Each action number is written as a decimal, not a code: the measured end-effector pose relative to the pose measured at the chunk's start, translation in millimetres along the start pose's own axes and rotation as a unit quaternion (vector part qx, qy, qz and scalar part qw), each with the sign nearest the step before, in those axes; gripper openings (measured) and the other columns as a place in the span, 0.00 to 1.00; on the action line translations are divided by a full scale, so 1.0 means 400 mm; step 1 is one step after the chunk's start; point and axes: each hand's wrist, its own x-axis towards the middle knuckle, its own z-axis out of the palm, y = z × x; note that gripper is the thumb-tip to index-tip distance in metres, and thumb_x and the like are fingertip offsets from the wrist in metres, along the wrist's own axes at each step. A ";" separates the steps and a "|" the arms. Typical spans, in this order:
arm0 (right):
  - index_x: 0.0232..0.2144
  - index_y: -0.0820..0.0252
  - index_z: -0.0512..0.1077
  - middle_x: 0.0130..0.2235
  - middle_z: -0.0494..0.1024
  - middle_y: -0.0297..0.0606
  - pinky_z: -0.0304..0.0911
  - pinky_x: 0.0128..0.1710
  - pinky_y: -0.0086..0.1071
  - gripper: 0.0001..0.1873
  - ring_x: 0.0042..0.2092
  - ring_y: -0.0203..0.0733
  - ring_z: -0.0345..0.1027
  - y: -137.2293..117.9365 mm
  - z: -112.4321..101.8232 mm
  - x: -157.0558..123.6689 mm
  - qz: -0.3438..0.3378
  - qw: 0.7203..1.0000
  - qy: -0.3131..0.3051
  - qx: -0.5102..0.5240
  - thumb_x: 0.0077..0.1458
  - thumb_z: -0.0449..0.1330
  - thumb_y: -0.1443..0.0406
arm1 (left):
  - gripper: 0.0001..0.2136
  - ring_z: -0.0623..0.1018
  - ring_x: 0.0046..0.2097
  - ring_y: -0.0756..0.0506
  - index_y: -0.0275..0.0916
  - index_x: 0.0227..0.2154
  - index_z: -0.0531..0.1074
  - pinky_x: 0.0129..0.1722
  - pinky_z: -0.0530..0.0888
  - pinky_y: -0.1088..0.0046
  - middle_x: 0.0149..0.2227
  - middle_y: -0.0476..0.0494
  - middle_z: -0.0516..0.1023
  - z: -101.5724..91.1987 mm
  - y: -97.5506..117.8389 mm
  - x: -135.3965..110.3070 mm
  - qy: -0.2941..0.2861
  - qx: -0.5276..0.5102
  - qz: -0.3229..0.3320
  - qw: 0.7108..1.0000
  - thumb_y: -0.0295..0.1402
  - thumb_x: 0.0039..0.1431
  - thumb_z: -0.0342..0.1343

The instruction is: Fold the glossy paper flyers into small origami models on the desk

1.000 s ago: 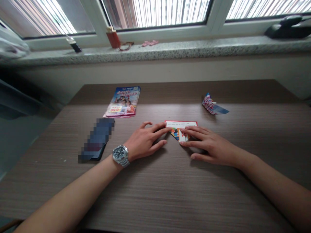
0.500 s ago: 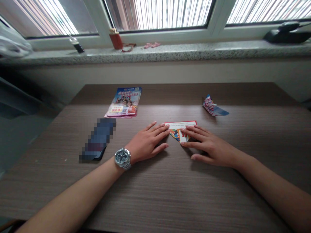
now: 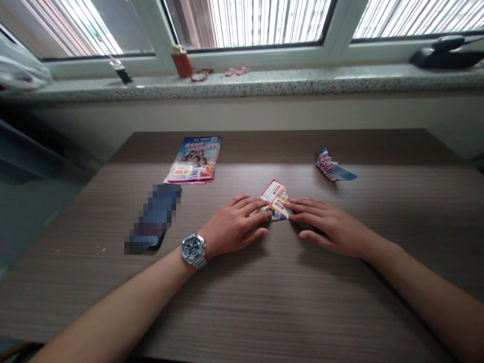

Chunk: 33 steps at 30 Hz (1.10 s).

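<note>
A small folded paper (image 3: 279,202), white with red edging and coloured print, lies flat on the table (image 3: 242,297) between my hands. My left hand (image 3: 238,222), with a metal watch (image 3: 193,250) on its wrist, rests fingertips on the paper's left part, fingers stretched out. From the other side my right hand (image 3: 327,225) touches the paper's right edge with extended fingers, its thumb apart. Both hands lie palm down, and their fingers hide parts of the paper. Farther back on the right stands a folded paper boat (image 3: 333,166) with blue and pink print.
A stack of printed flyers (image 3: 196,159) lies at the back left, with a pixelated dark phone-like object (image 3: 155,217) in front of it. Behind the table, the stone windowsill (image 3: 302,83) bears a red case (image 3: 181,63), a small dark bottle (image 3: 121,72) and a black device (image 3: 446,53).
The folded paper has turned on the table; its red-edged side now slants instead of lying level at the top. My fingers have shifted slightly along with it.
</note>
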 end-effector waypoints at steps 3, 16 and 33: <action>0.53 0.56 0.72 0.65 0.68 0.46 0.56 0.66 0.53 0.16 0.67 0.51 0.59 -0.004 -0.004 0.009 -0.004 1.000 0.000 0.018 0.66 0.56 0.61 | 0.22 0.63 0.68 0.41 0.45 0.63 0.64 0.69 0.57 0.56 0.68 0.42 0.62 -0.001 0.003 0.007 -0.019 -0.019 0.023 0.999 0.45 0.71 0.47; 0.40 0.58 0.74 0.39 0.77 0.43 0.68 0.41 0.39 0.07 0.40 0.46 0.72 -0.004 0.015 0.033 0.146 0.979 0.137 0.051 0.65 0.57 0.62 | 0.26 0.61 0.69 0.40 0.43 0.67 0.58 0.70 0.56 0.57 0.68 0.41 0.61 0.018 0.032 0.007 -0.060 -0.026 -0.009 0.998 0.47 0.72 0.43; 0.32 0.58 0.75 0.31 0.74 0.38 0.64 0.31 0.34 0.08 0.31 0.42 0.68 0.008 0.026 0.064 0.219 0.957 0.178 0.065 0.62 0.59 0.62 | 0.27 0.62 0.68 0.40 0.42 0.68 0.56 0.67 0.58 0.59 0.69 0.42 0.61 0.021 0.048 0.016 -0.067 -0.019 -0.008 0.998 0.48 0.72 0.42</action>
